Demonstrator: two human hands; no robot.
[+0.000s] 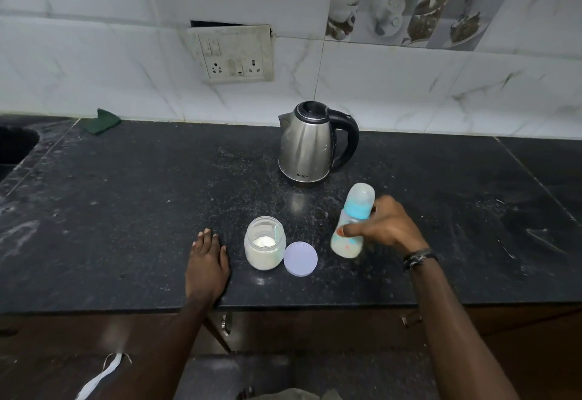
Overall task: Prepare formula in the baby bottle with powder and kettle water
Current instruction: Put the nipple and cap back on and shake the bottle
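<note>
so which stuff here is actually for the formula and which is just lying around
For the job: baby bottle gripped by the right hand, kettle, open powder jar, its lid.

Lying about: green cloth, wall socket panel.

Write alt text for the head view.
A person's right hand grips a capped baby bottle of milky liquid, tilted above a dark counter; the left hand rests flat beside an open powder jar, its lid alongside, kettle behind.

Home kitchen, black granite counter, tiled wall w/ socket panel, elec kettle
</note>
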